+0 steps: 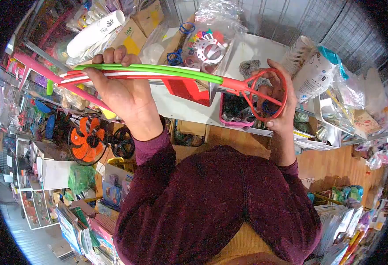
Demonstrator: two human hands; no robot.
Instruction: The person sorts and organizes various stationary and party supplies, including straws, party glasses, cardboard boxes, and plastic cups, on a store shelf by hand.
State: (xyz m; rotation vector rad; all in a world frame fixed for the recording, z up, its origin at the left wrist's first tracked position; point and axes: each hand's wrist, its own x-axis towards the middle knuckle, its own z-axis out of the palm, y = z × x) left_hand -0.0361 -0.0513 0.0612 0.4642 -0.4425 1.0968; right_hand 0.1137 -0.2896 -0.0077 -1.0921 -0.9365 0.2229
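shelving (189,110) crammed with stock fills the top of the view, and everything else is placed against it. just in front of the shelf's edge, running along it, a bundle of long plastic sticks (150,73), green, white and red, is held level across the middle of the frame. at the bundle's right end a red ring-shaped head (264,95) with thin spokes sits before a pink basket (236,115) on the shelf.

left hand (123,90) is closed round the left part of the bundle, fingers curled over the top and thumb side beneath, so the stick ends poke out only a little past the knuckles. right hand (279,104) is clamped on the ring head, fingers behind it and thumb at its lower rim; most of the bundle's length lies between the two grips.

below the shelf on the left an orange fan (87,139) faces out. on the shelf top, above the left hand, a white tube (96,32) lies tilted. right of the ring head stands a stack of paper cups (314,74) in clear wrap.
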